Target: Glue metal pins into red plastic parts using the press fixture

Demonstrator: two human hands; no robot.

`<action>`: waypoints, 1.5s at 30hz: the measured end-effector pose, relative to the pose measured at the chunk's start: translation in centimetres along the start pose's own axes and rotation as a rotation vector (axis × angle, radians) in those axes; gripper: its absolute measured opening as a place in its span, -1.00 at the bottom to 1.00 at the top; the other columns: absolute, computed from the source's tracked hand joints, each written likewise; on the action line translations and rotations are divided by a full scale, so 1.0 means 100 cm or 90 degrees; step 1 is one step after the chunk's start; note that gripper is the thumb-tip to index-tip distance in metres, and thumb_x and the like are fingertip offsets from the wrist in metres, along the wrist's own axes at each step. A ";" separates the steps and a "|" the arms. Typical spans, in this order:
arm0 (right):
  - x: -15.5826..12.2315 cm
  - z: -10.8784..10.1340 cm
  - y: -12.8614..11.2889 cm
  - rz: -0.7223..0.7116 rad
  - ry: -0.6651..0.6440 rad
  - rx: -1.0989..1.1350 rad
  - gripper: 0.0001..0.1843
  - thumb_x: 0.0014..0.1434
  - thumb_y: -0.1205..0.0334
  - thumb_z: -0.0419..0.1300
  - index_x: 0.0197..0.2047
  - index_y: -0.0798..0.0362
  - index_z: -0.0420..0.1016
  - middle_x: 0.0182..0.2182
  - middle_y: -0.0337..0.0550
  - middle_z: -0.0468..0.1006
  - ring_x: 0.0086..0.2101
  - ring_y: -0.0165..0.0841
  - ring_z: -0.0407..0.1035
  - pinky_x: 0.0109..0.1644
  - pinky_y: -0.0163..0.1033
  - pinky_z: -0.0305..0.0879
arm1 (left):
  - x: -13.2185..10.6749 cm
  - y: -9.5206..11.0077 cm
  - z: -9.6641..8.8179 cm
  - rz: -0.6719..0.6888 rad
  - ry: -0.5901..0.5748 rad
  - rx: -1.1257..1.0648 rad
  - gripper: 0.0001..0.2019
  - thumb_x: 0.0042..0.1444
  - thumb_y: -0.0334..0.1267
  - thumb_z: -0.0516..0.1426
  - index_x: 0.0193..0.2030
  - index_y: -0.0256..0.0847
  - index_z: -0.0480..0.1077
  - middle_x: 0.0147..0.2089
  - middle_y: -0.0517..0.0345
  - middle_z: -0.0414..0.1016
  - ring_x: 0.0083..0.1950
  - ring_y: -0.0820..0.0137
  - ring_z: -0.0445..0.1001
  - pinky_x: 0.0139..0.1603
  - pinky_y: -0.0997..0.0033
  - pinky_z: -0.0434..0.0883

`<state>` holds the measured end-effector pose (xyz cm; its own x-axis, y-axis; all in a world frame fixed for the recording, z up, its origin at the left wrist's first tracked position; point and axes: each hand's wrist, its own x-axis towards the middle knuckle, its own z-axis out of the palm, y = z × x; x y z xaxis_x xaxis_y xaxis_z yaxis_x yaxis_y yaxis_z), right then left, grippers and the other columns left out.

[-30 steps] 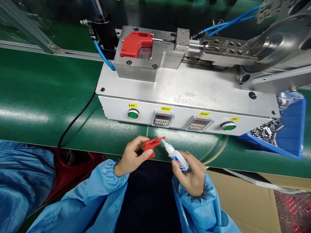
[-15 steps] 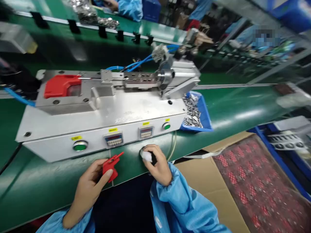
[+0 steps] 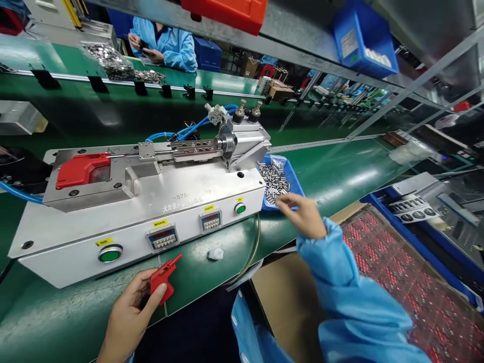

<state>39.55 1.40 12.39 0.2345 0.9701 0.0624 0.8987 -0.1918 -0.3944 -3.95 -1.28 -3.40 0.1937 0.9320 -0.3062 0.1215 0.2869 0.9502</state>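
My left hand point(image 3: 130, 312) is closed on a red plastic part point(image 3: 162, 283), with a thin prong pointing up and to the right. My right hand point(image 3: 304, 216) reaches to the near edge of a blue bin point(image 3: 294, 182), its thumb and forefinger curved with a gap between them; nothing shows in its grasp. Small metal cylinders point(image 3: 273, 177) fill that bin. On the green bench, between my hands, lies a small white cap-like piece point(image 3: 216, 253). A bench machine point(image 3: 181, 196) stands in front, with another red part point(image 3: 77, 170) seated at its left end.
A cardboard box point(image 3: 283, 297) and red parts under clear plastic point(image 3: 393, 267) lie at the right. Overhead, a shelf carries a blue bin point(image 3: 351, 45). Across the line, a person in blue sleeves point(image 3: 181, 50) works near bagged metal pieces point(image 3: 108, 59).
My right hand has let go of the white piece, which now lies on the bench, and has moved right to the blue bin. My left hand still holds the red part. The view has shifted.
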 end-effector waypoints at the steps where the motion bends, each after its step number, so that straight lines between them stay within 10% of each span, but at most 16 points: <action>1: 0.020 -0.006 0.011 0.034 -0.008 -0.036 -0.81 0.37 0.18 0.21 -0.16 0.05 0.64 -0.23 -0.07 0.69 -0.19 -0.21 0.56 -0.01 -0.13 0.49 | 0.001 0.000 0.001 0.006 -0.001 -0.008 -0.48 0.10 0.14 0.39 0.03 -0.19 0.52 -0.08 -0.01 0.71 -0.15 0.17 0.71 -0.17 0.31 0.70; 7: 0.096 0.017 0.035 0.130 -0.089 -0.104 -0.79 0.17 0.29 0.40 -0.47 0.06 0.51 -0.47 -0.15 0.57 -0.26 -0.22 0.53 -0.04 -0.11 0.46 | 0.001 0.010 0.014 0.032 0.041 -0.031 -0.48 0.12 0.19 0.36 -0.01 -0.19 0.51 -0.11 0.00 0.70 -0.16 0.20 0.69 -0.16 0.33 0.68; 15: 0.065 -0.019 0.025 0.006 -0.065 0.020 -0.69 0.26 -0.04 0.31 -0.29 0.06 0.50 -0.34 -0.08 0.63 -0.26 -0.22 0.57 -0.08 -0.11 0.54 | 0.001 0.005 0.013 0.040 0.006 -0.006 -0.53 0.20 0.19 0.29 0.02 -0.16 0.53 -0.05 0.00 0.68 -0.08 0.18 0.66 -0.10 0.31 0.64; 19: 0.037 -0.046 -0.015 -0.147 -0.009 0.162 -0.48 0.25 -0.31 0.31 -0.13 0.02 0.57 -0.25 -0.03 0.67 -0.27 -0.21 0.59 -0.16 -0.12 0.59 | 0.003 0.004 0.019 0.067 0.001 0.019 -0.56 0.25 0.16 0.25 0.05 -0.15 0.53 -0.07 0.03 0.66 -0.07 0.19 0.62 -0.06 0.28 0.58; 23: 0.043 -0.044 -0.086 -0.373 -0.016 0.189 -0.68 0.33 -0.14 0.34 -0.15 -0.07 0.65 -0.25 -0.06 0.68 -0.28 -0.20 0.59 -0.19 -0.14 0.58 | 0.009 0.018 0.029 0.105 -0.011 0.004 -0.62 0.29 0.12 0.23 -0.01 -0.15 0.53 -0.21 0.11 0.61 -0.24 0.30 0.54 -0.17 0.37 0.50; 32: 0.148 0.049 -0.264 -0.636 0.034 0.175 -0.86 0.26 0.36 0.20 -0.17 0.02 0.60 -0.22 -0.10 0.66 -0.19 -0.23 0.54 -0.03 -0.13 0.47 | 0.017 0.029 0.030 0.144 0.024 -0.002 -0.75 0.29 -0.04 0.21 -0.07 -0.19 0.49 -0.33 0.18 0.51 -0.31 0.36 0.42 -0.22 0.40 0.38; 45: 0.153 0.079 -0.254 -0.682 0.089 0.063 -0.68 0.45 0.28 0.07 -0.02 -0.01 0.68 -0.05 0.04 0.62 -0.01 -0.10 0.48 0.10 0.05 0.50 | 0.015 0.040 0.028 0.134 -0.009 0.025 -0.83 0.17 -0.19 0.17 -0.13 -0.15 0.49 -0.33 0.20 0.51 -0.31 0.34 0.42 -0.23 0.40 0.35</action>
<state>17.38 22.33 16.13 -0.6083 0.6004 0.5192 0.6295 0.7633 -0.1452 -0.48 0.69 -0.23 0.2317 0.9674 -0.1021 0.1151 0.0770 0.9904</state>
